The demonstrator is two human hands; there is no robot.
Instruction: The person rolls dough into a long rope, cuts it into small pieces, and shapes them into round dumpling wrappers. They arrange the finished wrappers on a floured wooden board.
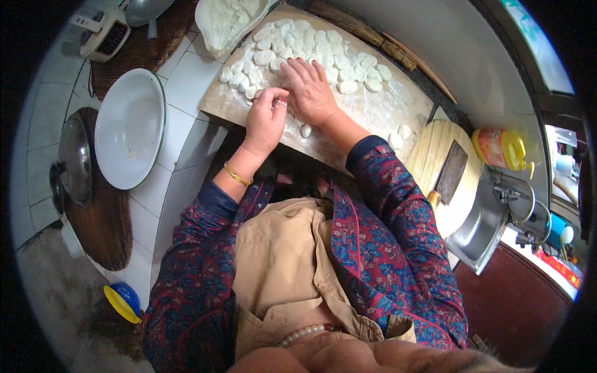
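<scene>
My right hand [310,93] lies palm down over a floured wooden board [373,119], its fingers stretched towards a spread of flattened dough pieces [323,48]. Its palm hides whatever is under it. Close by on the left, my left hand [268,119] has curled fingers with the thumb near the index finger. Flour whitens the thumb, and I cannot tell whether anything is pinched there. A small dough piece [306,130] sits near the board's front edge, below my right hand. Two more dough pieces [395,141] rest at the board's right end.
A flour-filled container [210,35] stands behind the board's left corner. At left are a white enamel basin [128,126] and a lidded pan [77,158]. To the right, a cleaver [452,172] lies on a round slatted lid [426,154], beside a yellow jug [499,148] and a sink [482,219].
</scene>
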